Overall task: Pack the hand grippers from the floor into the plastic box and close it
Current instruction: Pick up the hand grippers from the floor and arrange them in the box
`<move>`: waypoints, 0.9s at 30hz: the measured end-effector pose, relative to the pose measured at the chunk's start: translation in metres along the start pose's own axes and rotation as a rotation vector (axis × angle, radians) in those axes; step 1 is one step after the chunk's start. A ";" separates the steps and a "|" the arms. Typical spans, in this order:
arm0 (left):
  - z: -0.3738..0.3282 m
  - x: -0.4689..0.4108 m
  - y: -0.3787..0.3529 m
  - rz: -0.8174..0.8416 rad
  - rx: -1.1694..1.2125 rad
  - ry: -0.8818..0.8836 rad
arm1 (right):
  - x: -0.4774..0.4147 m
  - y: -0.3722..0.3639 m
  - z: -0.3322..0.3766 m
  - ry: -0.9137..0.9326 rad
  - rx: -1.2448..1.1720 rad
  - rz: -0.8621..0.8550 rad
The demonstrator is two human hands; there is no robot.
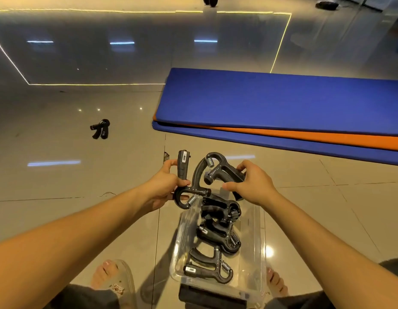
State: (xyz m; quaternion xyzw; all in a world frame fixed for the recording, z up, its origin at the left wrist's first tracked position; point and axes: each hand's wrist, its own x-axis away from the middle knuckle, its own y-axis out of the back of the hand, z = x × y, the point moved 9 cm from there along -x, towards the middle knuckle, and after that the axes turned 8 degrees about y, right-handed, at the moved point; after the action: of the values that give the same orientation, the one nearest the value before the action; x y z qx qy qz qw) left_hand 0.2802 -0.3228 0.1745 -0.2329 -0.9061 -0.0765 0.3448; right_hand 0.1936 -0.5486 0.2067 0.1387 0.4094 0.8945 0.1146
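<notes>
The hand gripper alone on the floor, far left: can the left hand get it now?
Probably not. The left hand grips another gripper, and the floor gripper lies well beyond it. Nothing stands on the tiles between, but the hand must be freed and brought closer.

The plastic box (259, 253) stands on the floor (82, 186), with three packed grippers (218, 235) in a row inside. Above its far end, the left hand (164, 186) holds the left gripper (189, 190) and the right hand (253, 184) holds the right gripper (222, 170) beside it. A stray gripper (101, 129) lies far left on the floor; stacked mats (282, 101) lie behind on the right
</notes>
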 end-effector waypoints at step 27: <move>-0.019 -0.011 0.020 -0.084 -0.410 -0.274 | 0.000 0.003 -0.016 0.010 0.149 0.034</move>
State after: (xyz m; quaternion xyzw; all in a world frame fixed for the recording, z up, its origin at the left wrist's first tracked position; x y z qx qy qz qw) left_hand 0.3080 -0.3151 0.1815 -0.2680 -0.9189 -0.2407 0.1609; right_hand 0.1878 -0.5618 0.1986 0.1491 0.4730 0.8640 0.0867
